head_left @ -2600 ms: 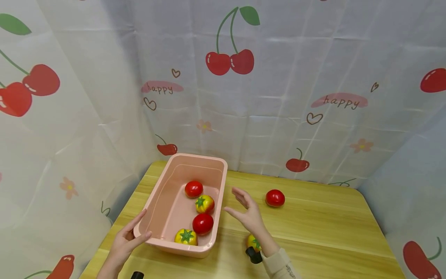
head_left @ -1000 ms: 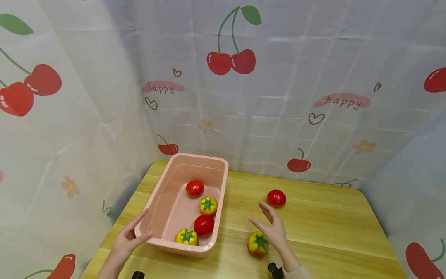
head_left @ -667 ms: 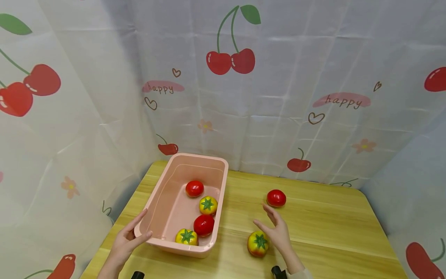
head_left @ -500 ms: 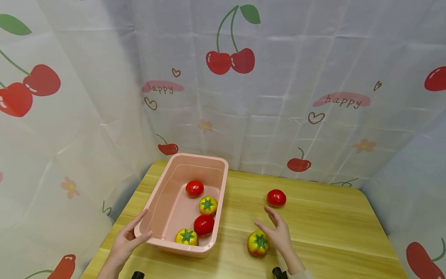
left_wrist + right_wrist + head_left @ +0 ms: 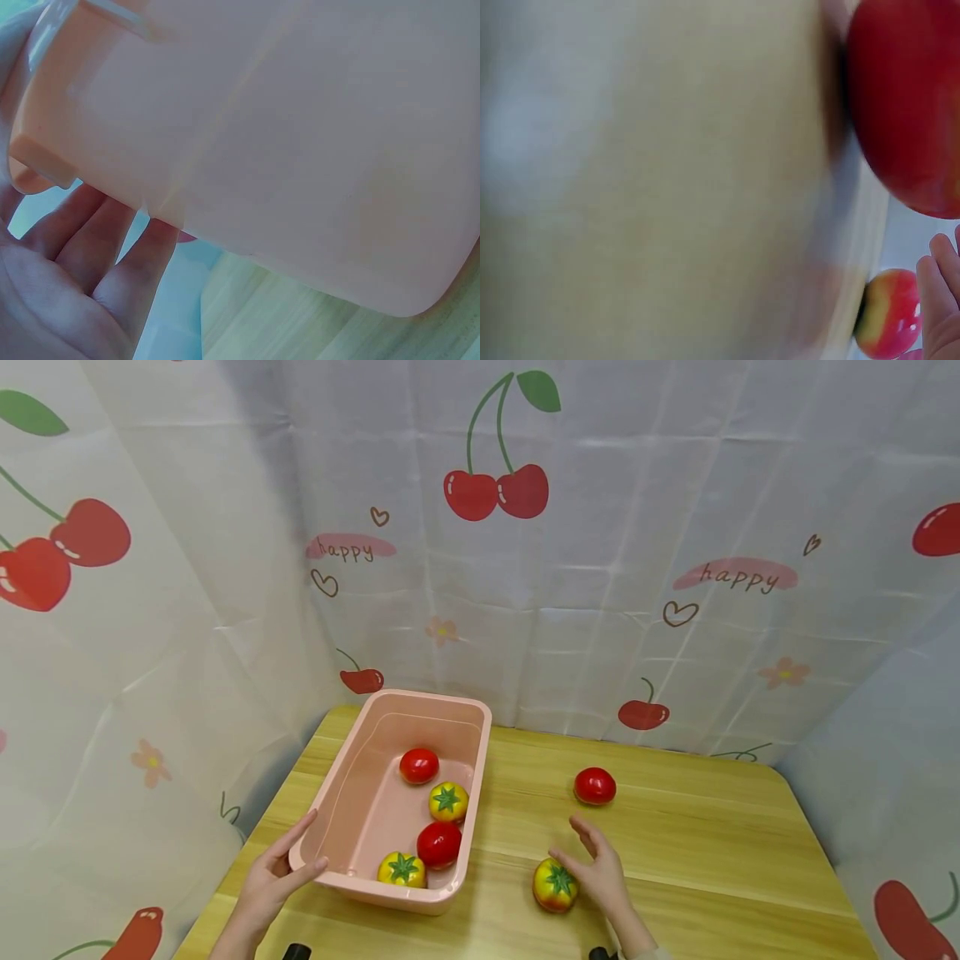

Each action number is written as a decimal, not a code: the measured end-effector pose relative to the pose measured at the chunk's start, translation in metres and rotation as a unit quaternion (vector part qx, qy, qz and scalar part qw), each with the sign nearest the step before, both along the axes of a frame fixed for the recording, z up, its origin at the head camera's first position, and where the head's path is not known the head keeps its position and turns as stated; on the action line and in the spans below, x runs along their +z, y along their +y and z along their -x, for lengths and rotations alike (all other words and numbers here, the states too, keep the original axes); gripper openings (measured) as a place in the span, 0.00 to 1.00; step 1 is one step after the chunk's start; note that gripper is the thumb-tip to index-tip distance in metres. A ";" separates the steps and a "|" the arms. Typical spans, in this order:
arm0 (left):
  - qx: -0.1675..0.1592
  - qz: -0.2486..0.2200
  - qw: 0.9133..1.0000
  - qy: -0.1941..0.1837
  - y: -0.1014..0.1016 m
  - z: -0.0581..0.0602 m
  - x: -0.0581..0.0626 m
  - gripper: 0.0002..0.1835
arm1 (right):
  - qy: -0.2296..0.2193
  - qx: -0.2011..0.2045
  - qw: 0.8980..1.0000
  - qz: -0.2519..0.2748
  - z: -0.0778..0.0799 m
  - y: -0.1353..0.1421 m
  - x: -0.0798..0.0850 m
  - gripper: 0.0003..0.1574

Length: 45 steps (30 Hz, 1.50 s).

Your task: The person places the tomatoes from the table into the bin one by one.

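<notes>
Prob. reach-to-pick step: L hand (image 5: 264,887) grips pink bin (image 5: 397,897); R hand (image 5: 602,872), empty, fingers parted, beside yellow tomato (image 5: 552,895) R of bin (contact? can't tell). Next: likely close round it.

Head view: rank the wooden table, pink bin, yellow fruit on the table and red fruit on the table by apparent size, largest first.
1. Wooden table
2. Pink bin
3. Yellow fruit
4. Red fruit

The yellow fruit looks nearer the camera, so whether it is truly bigger than the red is unsure.
</notes>
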<state>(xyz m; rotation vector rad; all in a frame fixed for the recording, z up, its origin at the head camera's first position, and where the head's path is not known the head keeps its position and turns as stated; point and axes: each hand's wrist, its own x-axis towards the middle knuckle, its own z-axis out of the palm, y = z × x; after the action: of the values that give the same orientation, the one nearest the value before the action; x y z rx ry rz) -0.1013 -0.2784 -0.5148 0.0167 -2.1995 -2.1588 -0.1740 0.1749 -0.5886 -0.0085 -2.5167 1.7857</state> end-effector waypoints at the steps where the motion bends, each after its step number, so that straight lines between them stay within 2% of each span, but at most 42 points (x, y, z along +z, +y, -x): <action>1: -0.003 -0.003 1.000 0.005 0.000 0.000 0.000 0.36 | -0.004 0.001 1.000 -0.002 -0.001 0.000 0.000 0.43; 5: -0.015 -0.012 1.000 0.023 -0.001 0.000 -0.001 0.36 | -0.016 0.007 1.000 -0.005 -0.007 -0.002 0.009 0.42; 9: -0.016 -0.011 0.999 0.027 -0.001 0.000 -0.001 0.36 | -0.004 0.011 1.000 -0.002 -0.011 -0.005 0.017 0.42; 16: -0.011 -0.005 1.000 0.024 0.000 -0.001 0.001 0.36 | 0.006 0.004 1.000 -0.015 -0.005 0.001 -0.008 0.43; 19: -0.010 -0.003 1.000 0.022 0.000 -0.001 0.001 0.36 | 0.023 -0.002 1.000 -0.016 -0.005 0.001 -0.013 0.43; 27: -0.006 -0.002 1.000 0.015 0.000 -0.001 0.001 0.36 | 0.019 0.006 1.000 0.000 -0.012 0.000 -0.006 0.41; 30: -0.005 -0.002 1.000 0.013 0.000 -0.001 0.002 0.36 | 0.009 0.010 1.000 0.004 -0.019 -0.003 0.009 0.40; 31: -0.005 -0.002 1.000 0.012 0.000 -0.001 0.002 0.36 | 0.005 0.011 1.000 0.007 -0.020 -0.003 0.009 0.40; 34: -0.005 -0.001 1.000 0.011 0.000 -0.001 0.002 0.36 | -0.007 0.012 1.000 0.002 -0.020 -0.003 0.008 0.39; 37: -0.004 -0.001 1.000 0.012 0.000 -0.001 0.001 0.36 | -0.012 0.013 1.000 0.001 -0.018 0.000 -0.008 0.40; 45: -0.007 -0.003 1.000 0.016 0.000 0.000 0.002 0.36 | -0.028 0.029 0.999 0.004 -0.024 -0.001 -0.013 0.43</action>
<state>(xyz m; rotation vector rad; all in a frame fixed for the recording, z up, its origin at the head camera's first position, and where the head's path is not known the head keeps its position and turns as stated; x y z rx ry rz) -0.1008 -0.2787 -0.5133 -0.0331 -2.1831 -2.1562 -0.1499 0.1741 -0.6017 0.0154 -2.5738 1.8417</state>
